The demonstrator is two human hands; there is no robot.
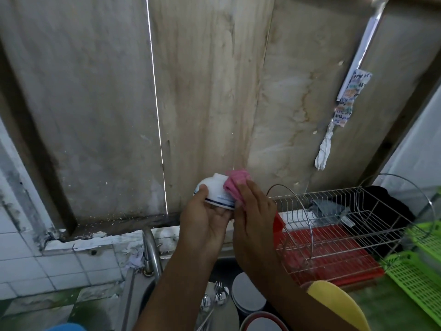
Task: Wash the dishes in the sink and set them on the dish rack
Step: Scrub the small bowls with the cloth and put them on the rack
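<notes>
While dish rack (334, 225) is sitting empty, left hand (205, 218) is gripping bowl (214, 192) above sink (224, 268), right hand (253, 211) pressing pink cloth (235, 185) on it; plates (245, 295), cutlery (217, 295) still waiting

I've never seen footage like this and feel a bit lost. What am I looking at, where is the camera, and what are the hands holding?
There is no machine here, only a person washing dishes. The single picture comes from a wide-angle camera worn on the person's head, looking forward and down, which is why the wall bends and the arms reach in from below.

The left hand holds a white bowl with a dark blue band near its rim, tipped so that its base points up and away. The right hand presses a pink cloth against the bowl.

Below them is the sink with its tap, holding more plates and some cutlery waiting to be washed. To the right stands a wire dish rack over a red tray, with green plastic baskets beyond.
</notes>
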